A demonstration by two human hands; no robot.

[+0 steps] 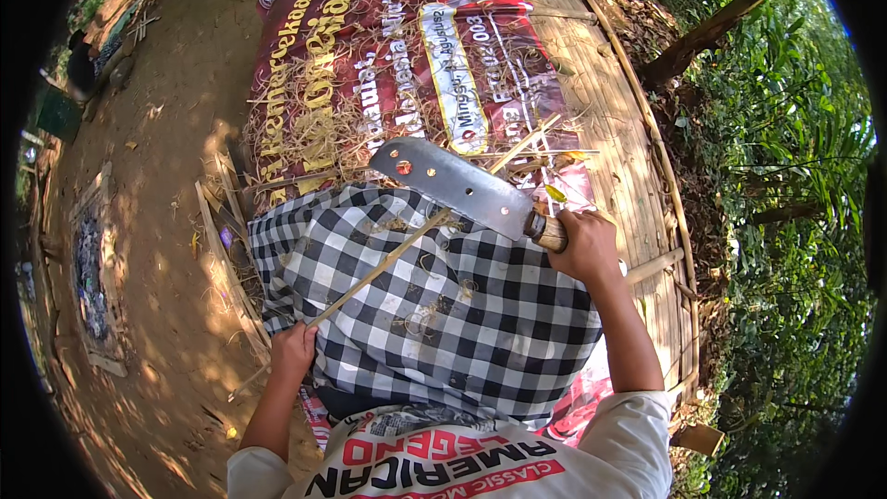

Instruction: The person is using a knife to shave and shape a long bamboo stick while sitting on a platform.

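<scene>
My right hand (588, 242) is closed round the wooden handle of a machete (462, 187). Its broad grey blade, pierced by several holes, points up and to the left over my lap. A thin bamboo strip (370, 275) runs slantwise beneath the blade, from lower left to upper right. Near its lower end my left hand (294, 347) grips the strip, beside my knee. The blade crosses over the strip; whether the two touch I cannot tell. A black-and-white checked cloth (388, 333) covers my lap, with bits of shavings on it.
A red printed banner (397, 65) strewn with curly shavings (314, 120) lies on a bamboo platform (610, 120). Loose bamboo pieces (227, 249) lean by the platform's left edge, above bare earth (166, 185). Green plants (785, 176) and a slanted wooden post (721, 23) stand to the right.
</scene>
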